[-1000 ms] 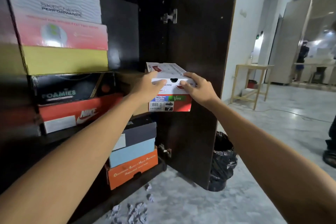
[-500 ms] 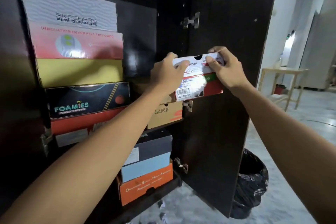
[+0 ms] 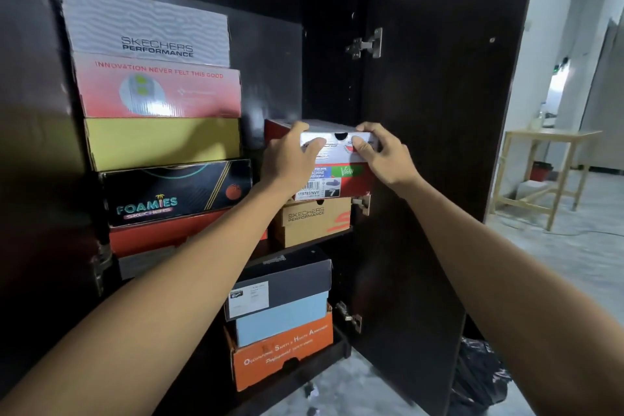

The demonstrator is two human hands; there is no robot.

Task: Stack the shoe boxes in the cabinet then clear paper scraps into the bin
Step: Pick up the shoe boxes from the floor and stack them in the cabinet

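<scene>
A red shoe box with a white lid (image 3: 334, 176) sits on top of a tan Skechers box (image 3: 312, 221) on the right of the upper shelf. My left hand (image 3: 290, 154) grips its left front corner and my right hand (image 3: 380, 150) grips its right front corner, fingers curled over the lid. The dark cabinet (image 3: 331, 54) has its right door (image 3: 435, 145) open. A tall stack of boxes (image 3: 158, 118) fills the left of the shelf. Paper scraps (image 3: 312, 393) lie on the floor below the cabinet. The black bin bag (image 3: 479, 378) shows behind the door's lower edge.
On the lower shelf a dark box, a light blue box and an orange box (image 3: 282, 353) are stacked. A wooden table (image 3: 547, 172) stands at the right on the pale floor. Door hinges (image 3: 366, 44) stick out along the cabinet's right side.
Both hands lifted the red and white box up and pushed it into the cabinet onto the tan box. The camera came closer to the shelves.
</scene>
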